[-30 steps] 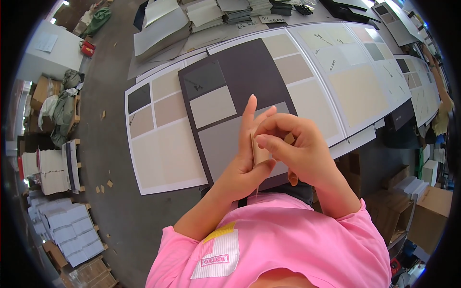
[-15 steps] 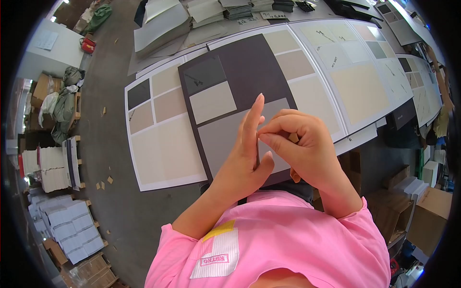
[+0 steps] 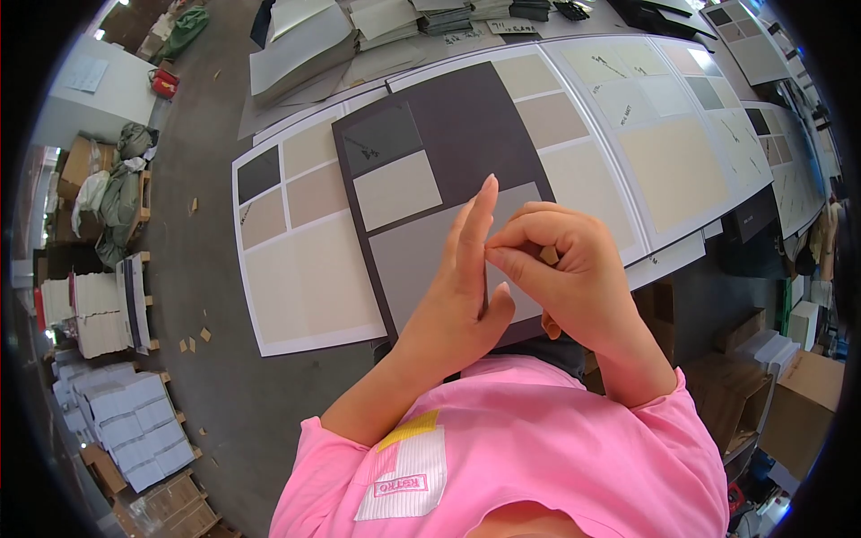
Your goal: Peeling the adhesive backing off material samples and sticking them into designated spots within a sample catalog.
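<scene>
Over the dark sample board point(image 3: 471, 134), my two hands meet at the fingertips. My left hand point(image 3: 462, 278) is held on edge, its fingers stretched upward and the thumb apart. A thin edge runs along its palm; what it belongs to cannot be made out. My right hand point(image 3: 565, 264) is closed, thumb and index finger pinched together against the left palm. Inside its curled fingers shows a small tan piece point(image 3: 549, 255). Whatever sits between the pinching tips is too small to tell. Grey and cream panels cover the board below.
White boards with beige swatches point(image 3: 314, 278) lie under and beside the dark one. Stacks of grey sheets point(image 3: 300, 54) stand at the far side. Tan scraps point(image 3: 205, 335) lie on the floor at left, near paper stacks point(image 3: 139, 430). Cardboard boxes point(image 3: 807, 403) stand at right.
Both hands keep nearly the same pose and have shifted very slightly right. The tan piece in my right hand shows a little more clearly.
</scene>
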Tool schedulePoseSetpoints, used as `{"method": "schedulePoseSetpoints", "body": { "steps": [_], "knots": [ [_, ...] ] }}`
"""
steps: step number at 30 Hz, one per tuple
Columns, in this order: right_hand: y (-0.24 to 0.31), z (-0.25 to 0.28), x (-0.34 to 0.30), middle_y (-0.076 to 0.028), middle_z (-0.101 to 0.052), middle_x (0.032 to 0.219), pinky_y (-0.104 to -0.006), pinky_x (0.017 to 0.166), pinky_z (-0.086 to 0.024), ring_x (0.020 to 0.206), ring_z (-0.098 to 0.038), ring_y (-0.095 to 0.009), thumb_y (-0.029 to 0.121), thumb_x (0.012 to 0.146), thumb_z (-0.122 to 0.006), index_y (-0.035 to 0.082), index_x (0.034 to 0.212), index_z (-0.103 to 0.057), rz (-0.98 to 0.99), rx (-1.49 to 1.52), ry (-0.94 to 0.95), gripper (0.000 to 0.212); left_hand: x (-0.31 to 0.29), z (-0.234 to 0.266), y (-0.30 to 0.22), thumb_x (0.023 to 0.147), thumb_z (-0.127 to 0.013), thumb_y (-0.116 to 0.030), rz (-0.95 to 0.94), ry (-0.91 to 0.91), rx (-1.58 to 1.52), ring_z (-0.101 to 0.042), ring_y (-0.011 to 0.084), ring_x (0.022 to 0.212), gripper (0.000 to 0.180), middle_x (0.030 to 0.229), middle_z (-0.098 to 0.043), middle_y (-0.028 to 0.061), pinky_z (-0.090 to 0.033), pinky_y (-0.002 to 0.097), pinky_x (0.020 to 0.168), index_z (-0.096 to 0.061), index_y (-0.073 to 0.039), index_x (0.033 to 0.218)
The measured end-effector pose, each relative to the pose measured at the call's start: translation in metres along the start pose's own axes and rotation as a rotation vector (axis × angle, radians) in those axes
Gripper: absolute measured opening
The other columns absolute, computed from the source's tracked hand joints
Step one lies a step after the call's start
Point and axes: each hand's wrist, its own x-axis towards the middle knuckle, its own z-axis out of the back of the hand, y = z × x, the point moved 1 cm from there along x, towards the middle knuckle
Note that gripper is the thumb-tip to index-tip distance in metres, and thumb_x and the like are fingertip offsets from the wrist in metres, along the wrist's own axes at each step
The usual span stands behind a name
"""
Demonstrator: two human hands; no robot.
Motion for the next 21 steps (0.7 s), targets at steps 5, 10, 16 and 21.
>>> {"method": "schedulePoseSetpoints", "body": {
  "steps": [5,10,16,21],
  "knots": [
    [-0.0006,-0.0009,-0.0002,0.0,-0.059,0.08,-0.0203,0.034,-0.039,0.047,-0.053,-0.005,-0.001,0.089,-0.064,-0.004,0.088,-0.069,-0.004,0.022,-0.002,0.006,-0.0001,0.0001,0.0052,0.08,-0.049,0.008,0.0,0.025,-0.207,-0.026,0.0384,0.147,0.099,0.159,-0.015,0.0251,-0.029,0.0459,0.115,0.004,-0.018,0.159],
    [-0.0023,-0.0025,-0.0018,-0.005,-0.059,0.081,-0.0267,0.037,-0.04,0.044,-0.055,-0.012,0.002,0.091,-0.062,-0.003,0.092,-0.069,-0.008,-0.004,0.017,0.009,0.0013,0.0005,0.01,0.08,-0.049,0.008,-0.051,0.028,-0.245,-0.028,0.0374,0.146,0.1,0.16,-0.012,0.0248,-0.029,0.0456,0.114,0.006,-0.019,0.159],
    [-0.0002,-0.0025,-0.0022,-0.005,-0.058,0.079,-0.0276,0.038,-0.04,0.044,-0.055,-0.013,0.002,0.09,-0.061,-0.004,0.09,-0.069,-0.024,-0.026,0.038,0.009,-0.0014,0.0007,0.0085,0.08,-0.05,0.007,-0.062,0.001,-0.126,-0.028,0.0377,0.145,0.099,0.161,-0.012,0.0218,-0.031,0.0452,0.113,0.004,-0.017,0.159],
    [0.0013,-0.0035,-0.002,-0.006,-0.058,0.078,-0.0278,0.038,-0.04,0.044,-0.055,-0.014,0.001,0.089,-0.061,-0.005,0.088,-0.067,-0.01,-0.027,0.036,0.009,-0.0005,-0.0009,0.0092,0.08,-0.05,0.008,-0.08,-0.024,-0.064,-0.029,0.038,0.144,0.098,0.162,-0.011,0.0179,-0.033,0.0455,0.113,0.003,-0.015,0.159]
  ]
}}
